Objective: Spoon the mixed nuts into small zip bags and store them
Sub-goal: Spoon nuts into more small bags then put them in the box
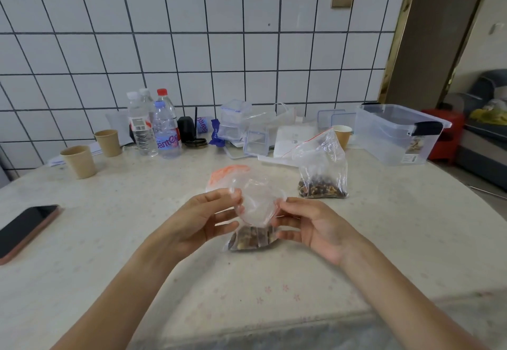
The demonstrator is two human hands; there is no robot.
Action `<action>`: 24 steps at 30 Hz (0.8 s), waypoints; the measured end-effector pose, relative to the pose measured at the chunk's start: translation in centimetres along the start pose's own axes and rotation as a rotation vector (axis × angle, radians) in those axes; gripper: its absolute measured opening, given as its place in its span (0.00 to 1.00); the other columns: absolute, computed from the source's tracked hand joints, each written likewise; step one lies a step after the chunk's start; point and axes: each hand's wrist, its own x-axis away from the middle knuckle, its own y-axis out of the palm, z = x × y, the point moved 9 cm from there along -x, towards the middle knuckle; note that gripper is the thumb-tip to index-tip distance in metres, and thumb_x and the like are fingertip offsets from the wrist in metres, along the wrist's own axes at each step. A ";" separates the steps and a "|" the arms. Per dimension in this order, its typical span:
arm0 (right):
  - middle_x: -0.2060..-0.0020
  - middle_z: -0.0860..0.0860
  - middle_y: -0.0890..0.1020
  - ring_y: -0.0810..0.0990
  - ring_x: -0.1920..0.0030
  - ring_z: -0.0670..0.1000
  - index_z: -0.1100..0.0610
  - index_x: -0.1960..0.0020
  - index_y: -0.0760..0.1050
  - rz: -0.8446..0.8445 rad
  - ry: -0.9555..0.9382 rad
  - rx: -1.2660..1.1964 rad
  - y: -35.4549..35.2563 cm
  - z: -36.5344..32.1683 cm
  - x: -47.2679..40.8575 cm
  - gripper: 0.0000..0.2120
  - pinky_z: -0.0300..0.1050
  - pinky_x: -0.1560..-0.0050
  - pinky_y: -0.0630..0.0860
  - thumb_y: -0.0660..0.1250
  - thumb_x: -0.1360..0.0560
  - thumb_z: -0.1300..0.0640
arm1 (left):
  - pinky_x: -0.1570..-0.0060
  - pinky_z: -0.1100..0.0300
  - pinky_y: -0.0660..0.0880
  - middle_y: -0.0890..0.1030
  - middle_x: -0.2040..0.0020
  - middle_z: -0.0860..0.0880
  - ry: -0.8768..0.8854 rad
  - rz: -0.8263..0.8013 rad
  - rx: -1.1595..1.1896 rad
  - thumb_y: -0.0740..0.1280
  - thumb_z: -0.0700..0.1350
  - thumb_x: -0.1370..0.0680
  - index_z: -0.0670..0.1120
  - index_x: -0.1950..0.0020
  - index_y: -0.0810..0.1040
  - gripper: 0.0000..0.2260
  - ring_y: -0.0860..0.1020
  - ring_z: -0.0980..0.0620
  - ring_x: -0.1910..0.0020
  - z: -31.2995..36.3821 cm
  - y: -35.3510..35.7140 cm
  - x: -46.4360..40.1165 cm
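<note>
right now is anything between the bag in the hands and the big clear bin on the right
The second nut bag stands roughly on that line. Otherwise nothing: both hands pinch the held nut bag, and bare table leads to the storage bin.

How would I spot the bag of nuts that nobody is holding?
Start at the big clear storage bin at the table's far right. Just left of it, nearer you, a zip bag of nuts stands upright by itself. Unlike the bag in the hands, it has a red zip strip on top and nothing touching it.
</note>
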 end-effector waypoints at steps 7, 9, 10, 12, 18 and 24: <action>0.69 0.55 0.77 0.82 0.67 0.57 0.62 0.57 0.74 0.215 -0.175 0.252 -0.3 -2.6 0.1 0.07 0.52 0.67 0.83 0.70 0.22 0.65 | 0.68 0.59 0.80 0.86 0.59 0.42 0.201 0.248 -0.244 0.81 0.42 0.31 0.49 0.65 0.80 0.11 0.83 0.51 0.65 2.6 -0.9 0.8; 0.72 0.54 0.75 0.82 0.70 0.57 0.62 0.60 0.71 0.294 -0.211 0.359 -0.5 -3.4 0.2 0.09 0.53 0.71 0.83 0.68 0.23 0.67 | 0.70 0.57 0.81 0.82 0.64 0.40 0.259 0.357 -0.327 0.78 0.35 0.28 0.43 0.62 0.77 0.11 0.82 0.50 0.69 3.8 -1.3 1.2; 0.73 0.54 0.74 0.82 0.71 0.57 0.62 0.61 0.69 0.342 -0.249 0.446 -0.6 -3.9 0.3 0.09 0.55 0.72 0.83 0.66 0.24 0.68 | 0.70 0.57 0.81 0.80 0.65 0.39 0.289 0.416 -0.399 0.76 0.32 0.27 0.41 0.62 0.75 0.11 0.81 0.51 0.72 4.4 -1.5 1.5; 0.73 0.55 0.70 0.82 0.74 0.58 0.63 0.63 0.65 0.418 -0.360 0.683 -0.5 -5.2 0.5 0.11 0.55 0.74 0.80 0.64 0.26 0.70 | 0.72 0.59 0.80 0.78 0.66 0.41 0.357 0.523 -0.618 0.73 0.30 0.28 0.41 0.65 0.74 0.11 0.81 0.51 0.74 6.0 -1.5 2.1; 0.77 0.49 0.69 0.79 0.77 0.59 0.56 0.65 0.65 0.435 -0.389 0.882 0.7 -6.1 0.0 0.13 0.46 0.74 0.72 0.63 0.29 0.70 | 0.71 0.56 0.80 0.79 0.65 0.46 0.353 0.488 -0.984 0.72 0.38 0.26 0.43 0.62 0.75 0.08 0.82 0.47 0.68 7.5 0.5 1.8; 0.71 0.51 0.74 0.77 0.72 0.51 0.60 0.57 0.80 0.127 0.011 0.377 1.8 -3.6 -0.4 0.08 0.47 0.70 0.79 0.72 0.22 0.57 | 0.62 0.54 0.83 0.86 0.53 0.42 0.012 0.245 -0.456 0.75 0.49 0.23 0.43 0.49 0.86 0.10 0.85 0.48 0.58 4.3 0.1 0.6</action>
